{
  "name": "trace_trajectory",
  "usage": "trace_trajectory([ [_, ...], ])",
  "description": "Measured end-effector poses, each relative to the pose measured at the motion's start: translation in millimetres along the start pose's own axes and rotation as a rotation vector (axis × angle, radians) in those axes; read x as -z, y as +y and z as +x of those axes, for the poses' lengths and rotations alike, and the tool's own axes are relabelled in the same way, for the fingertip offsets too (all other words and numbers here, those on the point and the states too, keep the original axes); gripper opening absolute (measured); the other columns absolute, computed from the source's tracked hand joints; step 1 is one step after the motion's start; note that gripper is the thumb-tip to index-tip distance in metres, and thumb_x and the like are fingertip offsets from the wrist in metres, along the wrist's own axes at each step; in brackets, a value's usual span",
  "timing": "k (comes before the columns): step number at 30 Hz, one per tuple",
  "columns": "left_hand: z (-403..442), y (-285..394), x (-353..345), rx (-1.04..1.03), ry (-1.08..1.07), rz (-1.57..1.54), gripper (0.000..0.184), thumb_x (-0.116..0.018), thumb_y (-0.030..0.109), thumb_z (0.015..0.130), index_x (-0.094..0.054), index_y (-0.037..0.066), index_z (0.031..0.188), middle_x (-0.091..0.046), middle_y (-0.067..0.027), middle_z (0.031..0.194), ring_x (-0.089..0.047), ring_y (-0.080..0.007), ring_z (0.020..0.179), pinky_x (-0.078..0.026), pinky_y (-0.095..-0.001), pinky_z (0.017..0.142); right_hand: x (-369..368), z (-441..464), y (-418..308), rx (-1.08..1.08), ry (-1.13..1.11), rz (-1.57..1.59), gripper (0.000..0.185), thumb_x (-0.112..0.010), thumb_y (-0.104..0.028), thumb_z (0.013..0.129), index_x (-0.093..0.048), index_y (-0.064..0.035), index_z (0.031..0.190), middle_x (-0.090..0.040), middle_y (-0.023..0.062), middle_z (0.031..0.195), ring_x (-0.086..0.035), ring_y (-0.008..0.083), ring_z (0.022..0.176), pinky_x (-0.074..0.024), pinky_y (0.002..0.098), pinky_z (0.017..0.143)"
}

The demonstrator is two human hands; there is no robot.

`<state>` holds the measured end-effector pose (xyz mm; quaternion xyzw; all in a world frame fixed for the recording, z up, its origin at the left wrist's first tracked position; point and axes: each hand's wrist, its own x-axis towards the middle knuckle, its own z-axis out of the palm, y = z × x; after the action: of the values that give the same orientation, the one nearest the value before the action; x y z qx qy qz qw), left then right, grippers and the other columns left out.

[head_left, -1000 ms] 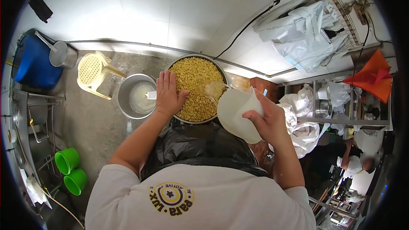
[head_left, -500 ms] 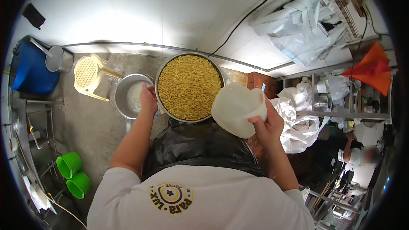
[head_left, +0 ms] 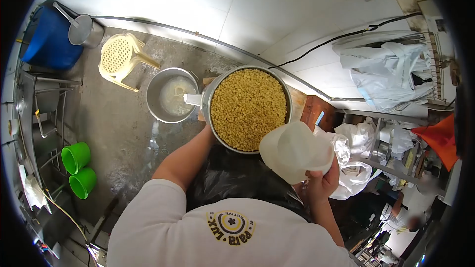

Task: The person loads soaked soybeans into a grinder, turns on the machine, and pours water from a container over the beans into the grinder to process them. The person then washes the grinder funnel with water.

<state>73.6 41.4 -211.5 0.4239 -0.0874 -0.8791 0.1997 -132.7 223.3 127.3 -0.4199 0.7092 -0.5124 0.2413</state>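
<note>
Yellow kernels (head_left: 250, 106) lay heaped close to the brim of a large metal pot (head_left: 207, 94), and a translucent plastic jug (head_left: 284, 153) was held at its near right edge, tilted, with its wide mouth overlapping the rim in view; whether the two touched could not be told. The jug was grasped by the right hand (head_left: 324, 180), with thumb and fingers closed on its near right side. The left hand (head_left: 206, 129) was mostly hidden by the pot's lower left side, so whether it was clenched, released or gripping could not be told. With a pot so full, control seemed best served by a firm grip on the jug, a loose wrist and slow changes of tilt, so that no kernels would be knocked over the brim. Steadiness would probably have been gained from a flat left palm against the pot wall. Care also seemed due on the left, where a white block (head_left: 192, 99) jutted from the pot towards a smaller pot (head_left: 152, 105) of cloudy liquid (head_left: 175, 94), and could easily have been caught by a sleeve.
</note>
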Motion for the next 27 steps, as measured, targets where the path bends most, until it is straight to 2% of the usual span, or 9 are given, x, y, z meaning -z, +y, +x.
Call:
trace_trajectory([
  [4, 7.3, 11.2, 2.2, 0.008, -0.004, 0.031, 0.043, -0.057, 0.038, 0.109, -0.071, -0.002, 0.115, -0.076, -0.0107, 0.105, -0.074, -0.0228, 0.094, -0.058, -0.0381, 0.078, -2.3, 0.8, -12.9, -0.097, 0.0, -0.039, 0.1, -0.078, -0.063, 0.092, -0.047, 0.0118, 0.15, -0.063, 0.0185, 0.142, -0.064, 0.0243, 0.126, -0.0519, 0.0375, 0.106],
  [6, 13.9, 17.7, 3.1, 0.011, -0.001, 0.056, 0.043, -0.057, 0.038, 0.109, -0.071, -0.002, 0.114, -0.076, -0.0107, 0.105, -0.073, -0.0226, 0.094, -0.058, -0.0381, 0.078, 8.3, -6.0, -3.9, -0.039, -0.045, -0.24, 0.103, -0.076, -0.066, 0.091, -0.047, 0.0118, 0.151, -0.063, 0.0182, 0.142, -0.065, 0.0237, 0.124, -0.0527, 0.0363, 0.104],
  [10, 34.7, 38.9, 9.7, -0.005, 0.002, 0.156, 0.042, -0.057, 0.038, 0.109, -0.071, -0.002, 0.114, -0.076, -0.0105, 0.104, -0.073, -0.0223, 0.093, -0.058, -0.0382, 0.077, 8.0, -5.3, -11.3, -0.054, -0.061, -0.287, 0.102, -0.074, -0.067, 0.092, -0.047, 0.0124, 0.15, -0.066, 0.0183, 0.138, -0.067, 0.024, 0.121, -0.054, 0.0367, 0.102],
  [12, 50.4, 55.0, 13.1, -0.026, 0.007, 0.238, 0.042, -0.057, 0.038, 0.109, -0.071, -0.002, 0.113, -0.076, -0.0104, 0.104, -0.073, -0.0221, 0.093, -0.058, -0.0382, 0.077, 9.0, -4.9, -16.3, -0.063, -0.147, -0.326, 0.102, -0.072, -0.068, 0.093, -0.048, 0.0131, 0.15, -0.07, 0.0178, 0.132, -0.07, 0.0237, 0.116, -0.0558, 0.0372, 0.099],
  [14, 69.0, 74.2, 17.1, -0.048, 0.012, 0.331, 0.042, -0.057, 0.038, 0.109, -0.071, -0.002, 0.113, -0.076, -0.0103, 0.103, -0.073, -0.0219, 0.093, -0.058, -0.0382, 0.077, 2.4, 4.7, -25.6, -0.109, -0.102, -0.339, 0.102, -0.071, -0.07, 0.093, -0.049, 0.0139, 0.148, -0.072, 0.0161, 0.126, -0.071, 0.0221, 0.109, -0.0567, 0.0364, 0.095],
  [16, 95.2, 96.9, 17.0, -0.063, 0.0, 0.43, 0.042, -0.057, 0.038, 0.109, -0.071, -0.002, 0.112, -0.076, -0.0102, 0.103, -0.073, -0.0217, 0.093, -0.058, -0.0382, 0.077, 5.2, 10.0, -25.8, 0.019, -0.196, -0.255, 0.083, -0.086, -0.047, 0.09, -0.057, 0.0109, 0.141, -0.076, 0.0142, 0.113, -0.075, 0.0207, 0.098, -0.0584, 0.0316, 0.087],
  [17, 110.5, 108.1, 15.7, -0.061, -0.016, 0.477, 0.042, -0.057, 0.037, 0.109, -0.071, -0.002, 0.112, -0.076, -0.0102, 0.103, -0.073, -0.0216, 0.093, -0.057, -0.0382, 0.076, 4.9, 12.9, -25.9, 0.016, -0.226, -0.199, 0.085, -0.091, -0.039, 0.086, -0.055, 0.0116, 0.144, -0.077, 0.015, 0.111, -0.077, 0.0235, 0.095, -0.0597, 0.0333, 0.085],
  [23, 166.4, 142.0, -4.2, 0.023, -0.136, 0.67, 0.041, -0.057, 0.037, 0.109, -0.071, -0.002, 0.111, -0.075, -0.0099, 0.102, -0.072, -0.0211, 0.092, -0.057, -0.0383, 0.076, 10.4, -1.7, -11.6, 0.133, -0.22, -0.381, 0.097, -0.094, -0.038, 0.08, -0.049, 0.0122, 0.149, -0.076, 0.0204, 0.105, -0.078, 0.0347, 0.088, -0.0615, 0.0387, 0.079],
  [27, 148.3, 140.5, -1.6, 0.045, -0.145, 0.713, 0.04, -0.057, 0.037, 0.109, -0.071, -0.001, 0.11, -0.075, -0.0097, 0.101, -0.072, -0.0207, 0.091, -0.057, -0.0384, 0.075, 21.7, -21.1, 1.1, 0.026, -0.189, -0.338, 0.099, -0.095, -0.04, 0.078, -0.049, 0.0119, 0.149, -0.075, 0.02, 0.102, -0.078, 0.036, 0.085, -0.0611, 0.0388, 0.076],
])
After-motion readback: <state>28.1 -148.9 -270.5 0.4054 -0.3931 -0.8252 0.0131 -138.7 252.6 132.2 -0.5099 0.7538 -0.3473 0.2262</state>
